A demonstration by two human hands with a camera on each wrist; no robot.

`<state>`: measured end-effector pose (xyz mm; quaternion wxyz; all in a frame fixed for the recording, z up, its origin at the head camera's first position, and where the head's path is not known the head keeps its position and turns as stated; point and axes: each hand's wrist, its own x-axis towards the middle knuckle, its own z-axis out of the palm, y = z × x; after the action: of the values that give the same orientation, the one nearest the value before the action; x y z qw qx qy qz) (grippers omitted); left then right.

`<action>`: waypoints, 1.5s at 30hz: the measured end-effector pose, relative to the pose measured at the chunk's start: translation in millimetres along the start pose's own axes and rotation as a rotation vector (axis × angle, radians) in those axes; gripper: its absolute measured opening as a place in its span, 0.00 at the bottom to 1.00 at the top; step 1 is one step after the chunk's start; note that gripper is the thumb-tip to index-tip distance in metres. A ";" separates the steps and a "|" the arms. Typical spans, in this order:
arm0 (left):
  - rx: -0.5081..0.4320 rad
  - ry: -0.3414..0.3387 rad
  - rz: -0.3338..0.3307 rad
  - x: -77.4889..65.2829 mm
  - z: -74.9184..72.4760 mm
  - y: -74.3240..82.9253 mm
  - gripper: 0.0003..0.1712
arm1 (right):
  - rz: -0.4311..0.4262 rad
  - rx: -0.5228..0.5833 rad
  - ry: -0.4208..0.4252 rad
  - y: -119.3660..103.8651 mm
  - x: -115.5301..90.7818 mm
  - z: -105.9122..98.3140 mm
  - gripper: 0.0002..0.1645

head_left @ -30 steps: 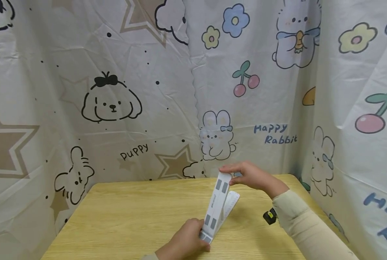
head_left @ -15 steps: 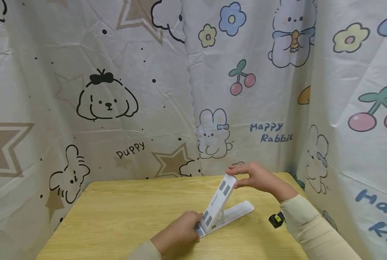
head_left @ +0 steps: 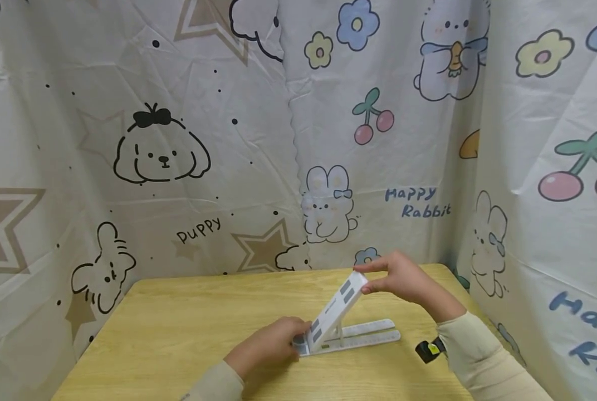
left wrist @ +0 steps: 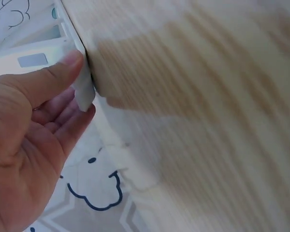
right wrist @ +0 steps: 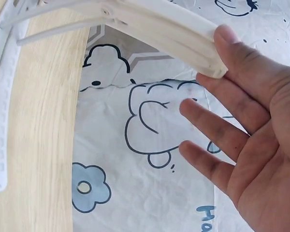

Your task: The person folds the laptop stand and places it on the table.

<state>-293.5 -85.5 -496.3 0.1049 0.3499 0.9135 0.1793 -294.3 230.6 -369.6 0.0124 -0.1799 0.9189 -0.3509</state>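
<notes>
Sleeves [head_left: 479, 351]: two, pale, one on each forearm.
Left hand [head_left: 273, 343]: grasping; it pinches the hinged end of the white stand [head_left: 331, 312], thumb on top and a finger at the edge in the left wrist view.
Stand's place: one stand, right of the middle of the tabletop [head_left: 188, 312], between the two hands; whether its base lies fully flat I cannot tell.
Unfolding: seems well along. The panel [head_left: 334, 307] is tilted up from the base and the rails [head_left: 373, 339] are spread apart; what appears left is settling the angle and letting go, since both hands hold on.
Rails: two, pointing right, side by side with a gap.
Struts [right wrist: 63, 31]: two thin ones show in the right wrist view, running between panel and rails.
Grey pads [head_left: 347, 287]: four on the panel's face, in two pairs; more grey at the base, partly covered by the left hand, so uncounted.
Right hand [head_left: 399, 280]: grasping; thumb and index finger pinch the panel's raised tip, two other fingers standing clear of it.
Black block [head_left: 429, 350]: one, with a yellow-green patch, just beside the right cuff.
Curtain [head_left: 258, 139]: behind the tabletop, printed with one bow-topped dog head [head_left: 163, 150] and two cherry pairs [head_left: 363, 134], one cut by the right edge.
</notes>
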 end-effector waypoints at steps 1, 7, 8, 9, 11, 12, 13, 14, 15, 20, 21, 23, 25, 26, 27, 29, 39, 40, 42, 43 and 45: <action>0.001 0.000 -0.007 0.1 -1.0 0.8 0.43 | -0.011 -0.005 0.011 0.3 -1.8 0.9 0.30; -0.067 0.053 -0.089 3.7 -6.0 17.6 0.48 | -0.152 0.056 0.017 20.6 -9.2 6.2 0.34; -0.097 0.083 -0.099 5.1 -8.2 23.7 0.49 | -0.162 0.064 0.013 27.5 -10.3 7.3 0.34; -0.136 0.116 -0.107 7.2 -12.0 31.2 0.50 | -0.163 0.067 0.009 35.3 -11.6 8.7 0.35; -0.210 0.193 -0.099 11.8 -21.7 48.2 0.51 | -0.150 0.061 -0.008 53.8 -13.2 12.7 0.37; -0.242 0.230 -0.094 14.6 -27.7 57.4 0.52 | -0.137 0.050 -0.019 64.0 -13.8 15.3 0.38; -0.272 0.262 -0.088 17.8 -34.0 66.1 0.52 | -0.125 0.045 -0.032 74.1 -14.6 18.0 0.39; -0.294 0.288 -0.078 21.2 -39.8 73.9 0.52 | -0.112 0.044 -0.047 83.8 -15.2 20.9 0.39; -0.307 0.310 -0.065 24.8 -45.4 81.2 0.52 | -0.099 0.048 -0.064 93.4 -15.7 23.9 0.39; -0.355 0.405 -0.023 40.0 -60.3 103.5 0.49 | -0.059 0.103 -0.169 126.6 -19.6 37.6 0.38; -0.368 0.423 -0.018 42.6 -61.2 106.1 0.47 | -0.056 0.114 -0.193 130.7 -20.0 40.2 0.39; -0.397 0.461 -0.010 46.6 -61.6 109.9 0.44 | -0.058 0.136 -0.238 136.4 -20.4 44.8 0.39; -0.427 0.491 -0.003 50.0 -60.6 112.9 0.41 | -0.050 0.139 -0.262 140.6 -20.8 49.4 0.40; -0.446 0.502 0.001 51.4 -59.6 114.1 0.39 | -0.040 0.134 -0.268 142.7 -20.9 51.5 0.40; -0.457 0.510 0.005 52.7 -58.9 115.3 0.37 | -0.033 0.123 -0.272 144.6 -21.2 53.3 0.39; -0.482 0.515 0.016 54.8 -57.4 117.4 0.35 | -0.027 0.095 -0.276 148.9 -22.2 56.5 0.38; -0.449 0.496 0.001 60.5 -57.4 123.1 0.31 | -0.025 0.103 -0.269 152.6 -27.4 58.6 0.24; -0.437 0.491 -0.003 61.0 -57.9 123.4 0.30 | -0.027 0.101 -0.267 152.0 -27.2 58.6 0.23; -0.415 0.482 0.001 62.4 -59.1 123.2 0.30 | -0.016 0.098 -0.256 149.9 -28.0 58.6 0.23; -0.403 0.477 0.009 63.3 -59.6 122.2 0.30 | -0.013 0.091 -0.247 148.6 -28.7 58.9 0.22; -0.388 0.466 0.032 64.9 -60.6 118.5 0.29 | -0.004 0.078 -0.227 145.7 -30.9 60.7 0.21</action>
<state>-289.0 24.9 -397.7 -0.0456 0.2870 0.8560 0.4275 -303.3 302.7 -513.1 0.1227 -0.2198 0.8969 -0.3635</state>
